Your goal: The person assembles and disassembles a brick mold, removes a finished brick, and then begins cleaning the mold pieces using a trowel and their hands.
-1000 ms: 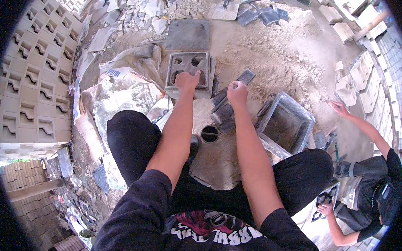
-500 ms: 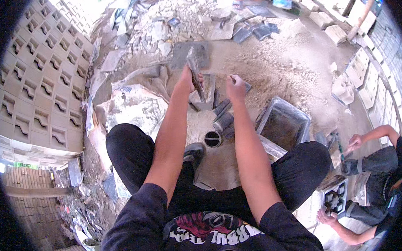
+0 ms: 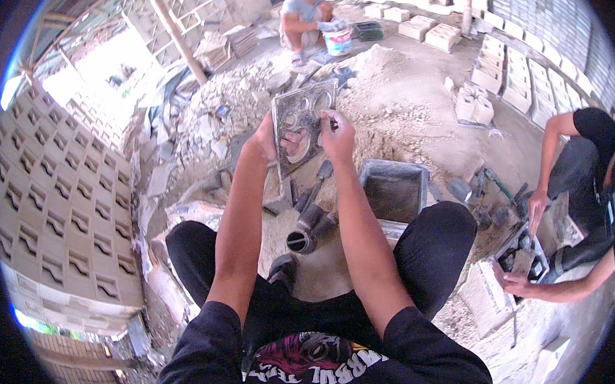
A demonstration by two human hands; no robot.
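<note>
A flat, square grey metal mould plate (image 3: 305, 96) with rounded cut-outs stands tilted up in front of me. My left hand (image 3: 267, 140) grips it by the left edge, and some of its fingers show through an opening. At the plate's right side is my right hand (image 3: 339, 137), its fingers curled and pressed together against the face. Whatever lies in those fingers is too small to make out. Below the plate, a dark open cylinder (image 3: 299, 242) lies with other round pieces, beside a trowel-like tool (image 3: 322, 172).
A rectangular tub (image 3: 425, 187) sits right of my right forearm. A co-worker's hands (image 3: 517, 282) work at a block mould on the right. Another person squats far off by a bucket (image 3: 337, 42). Rubble (image 3: 211, 97) lies ahead; patterned blocks (image 3: 61, 203) are stacked left.
The plate has turned from nearly edge-on to face me. My right hand has come to its right side. The view has tilted up, and the co-worker's upper hand has moved to the block mould.
</note>
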